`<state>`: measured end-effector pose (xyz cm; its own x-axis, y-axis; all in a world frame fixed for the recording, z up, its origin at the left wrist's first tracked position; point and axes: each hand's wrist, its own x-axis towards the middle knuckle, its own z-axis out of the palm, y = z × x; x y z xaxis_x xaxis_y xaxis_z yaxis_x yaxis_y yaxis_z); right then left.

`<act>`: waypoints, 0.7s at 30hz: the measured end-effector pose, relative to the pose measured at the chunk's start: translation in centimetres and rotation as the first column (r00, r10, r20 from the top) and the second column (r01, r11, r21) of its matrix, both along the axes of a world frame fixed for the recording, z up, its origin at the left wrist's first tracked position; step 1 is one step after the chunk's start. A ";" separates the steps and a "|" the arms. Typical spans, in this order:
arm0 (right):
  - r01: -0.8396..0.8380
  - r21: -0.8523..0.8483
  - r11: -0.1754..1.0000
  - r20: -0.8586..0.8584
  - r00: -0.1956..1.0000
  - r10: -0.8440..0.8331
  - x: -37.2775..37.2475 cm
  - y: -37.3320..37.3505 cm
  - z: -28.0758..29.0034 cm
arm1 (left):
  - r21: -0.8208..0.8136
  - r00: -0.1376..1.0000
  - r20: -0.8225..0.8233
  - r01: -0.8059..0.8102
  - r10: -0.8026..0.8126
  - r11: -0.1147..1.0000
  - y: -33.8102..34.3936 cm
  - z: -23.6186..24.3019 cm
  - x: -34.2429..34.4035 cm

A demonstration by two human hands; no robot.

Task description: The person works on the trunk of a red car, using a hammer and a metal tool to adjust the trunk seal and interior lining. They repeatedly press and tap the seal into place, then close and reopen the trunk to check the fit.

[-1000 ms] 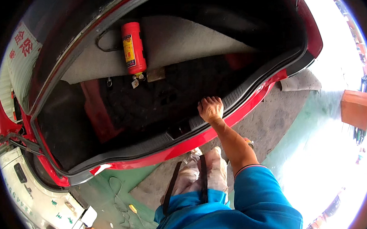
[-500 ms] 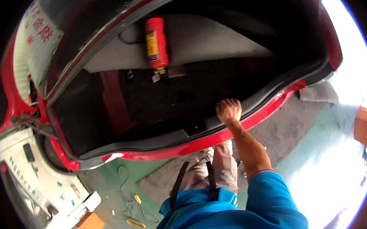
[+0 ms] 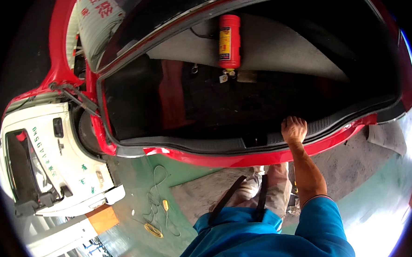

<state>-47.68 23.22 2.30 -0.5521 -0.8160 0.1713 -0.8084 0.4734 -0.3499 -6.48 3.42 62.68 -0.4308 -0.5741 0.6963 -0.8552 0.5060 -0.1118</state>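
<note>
My right hand (image 3: 294,129) lies on the black sill trim (image 3: 216,146) of a red car's open trunk, right of the latch recess (image 3: 255,140). Its fingers are bent over the trim's inner edge, and their tips are hidden. Inside the trunk, well beyond the hand, a red fire extinguisher (image 3: 230,43) with a yellow label lies on a grey cover board (image 3: 276,45). Its valve end points toward me over the dark trunk floor (image 3: 214,105). My left hand is out of the picture.
The raised tailgate (image 3: 149,31) arches over the far left. Left of the car stands a white vehicle door panel (image 3: 76,149). A thin cable (image 3: 150,201) with a yellow end lies on the green floor, beside a grey mat (image 3: 195,194) under my feet.
The view has swung left, so the trunk and extinguisher sit farther right and more of the white door panel shows. My right hand remains on the sill trim.
</note>
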 end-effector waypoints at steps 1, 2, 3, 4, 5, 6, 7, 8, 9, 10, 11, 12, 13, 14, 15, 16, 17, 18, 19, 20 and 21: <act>0.005 -0.042 0.999 -0.006 1.000 -0.005 0.0 -0.1 0.3 | 0.023 0.999 -0.029 0.017 -0.016 1.000 0.1 0.5 -1.1; 0.001 -0.026 1.000 0.006 1.000 -0.001 0.2 -0.2 0.3 | 0.060 0.997 -0.065 0.039 -0.036 0.997 0.6 0.4 -2.2; 0.001 -0.012 1.000 0.020 1.000 -0.001 0.4 -0.3 0.3 | 0.100 0.992 -0.110 0.065 -0.054 0.993 1.2 0.4 -3.4; -0.006 -0.025 1.000 0.028 1.000 0.007 0.5 -0.4 0.3 | 0.146 0.984 -0.158 0.101 -0.077 0.984 2.3 0.2 -4.6; -0.014 -0.041 0.999 0.039 0.999 0.016 0.8 -0.7 0.3 | 0.211 0.970 -0.218 0.152 -0.105 0.966 3.6 -0.6 -5.8; -0.035 -0.008 0.999 -0.042 0.999 0.034 -1.3 0.4 0.3 | 0.312 0.917 -0.387 0.232 -0.100 0.921 4.5 -5.6 -4.0; -0.033 -0.038 0.999 0.013 0.999 0.034 0.0 -0.1 0.1 | 0.377 0.900 -0.415 0.304 -0.133 0.875 6.5 -4.9 -7.0; -0.039 0.001 0.999 -0.025 0.999 0.039 -1.6 1.0 -0.2 | 0.471 0.821 -0.559 0.426 -0.112 0.773 7.6 -9.5 -6.6; -0.027 -0.024 0.999 0.003 1.000 0.028 -0.7 0.1 0.2 | 0.544 0.770 -0.627 0.541 -0.117 0.641 9.9 -10.0 -9.0; -0.021 -0.023 0.999 -0.002 1.000 0.021 -0.5 0.1 0.6 | 0.585 0.696 -0.714 0.653 -0.077 0.481 11.6 -12.1 -10.2; -0.012 -0.034 0.999 0.010 1.000 0.013 -0.3 -0.2 0.6 | 0.593 0.635 -0.771 0.739 -0.039 0.320 13.0 -13.2 -12.1; -0.015 -0.024 1.000 0.019 1.000 0.015 -0.5 0.0 0.1 | 0.554 0.560 -0.828 0.814 0.015 0.174 14.1 -14.8 -13.5; -0.014 -0.014 1.000 0.025 1.000 0.015 -0.4 0.1 -0.1 | 0.504 0.501 -0.863 0.862 0.073 0.046 14.9 -15.8 -14.8; -0.017 -0.003 1.000 0.026 1.000 0.017 -0.5 0.0 0.0 | 0.436 0.440 -0.889 0.898 0.130 -0.060 15.3 -16.6 -16.0; -0.022 0.009 1.000 0.028 0.999 0.021 -0.7 -0.2 0.2 | 0.380 0.402 -0.895 0.914 0.191 -0.145 15.3 -17.0 -17.0; -0.033 0.140 0.990 0.102 0.995 0.019 -0.3 -0.5 0.9 | 0.345 0.404 -0.873 0.907 0.273 -0.240 14.8 -17.1 -17.9; -0.032 0.205 0.978 0.147 0.989 0.001 -0.5 -1.4 1.0 | 0.313 0.404 -0.851 0.903 0.335 -0.295 14.0 -17.3 -18.6; -0.037 0.269 0.962 0.194 0.981 -0.017 -0.4 -2.2 0.8 | 0.282 0.414 -0.817 0.894 0.402 -0.347 13.4 -17.3 -19.2; -0.054 0.334 0.941 0.247 0.969 -0.032 -0.1 -3.0 0.6 | 0.255 0.428 -0.776 0.885 0.464 -0.390 12.7 -17.4 -19.9; -0.037 0.336 0.941 0.375 0.922 -0.097 -0.2 -4.9 0.8 | 0.239 0.309 -0.841 0.948 0.444 -0.208 13.9 -18.6 -20.3; -0.069 0.324 0.943 0.493 0.863 -0.106 -0.3 -7.0 -0.8 | 0.281 0.278 -0.870 0.958 0.406 -0.052 14.8 -19.5 -20.6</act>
<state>-47.97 16.18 1.45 -0.5059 -0.7649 -0.3988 -0.5556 0.6426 -0.5276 -27.03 18.23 43.17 -0.6220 -0.7801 -0.0677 0.2395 -0.2719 0.9321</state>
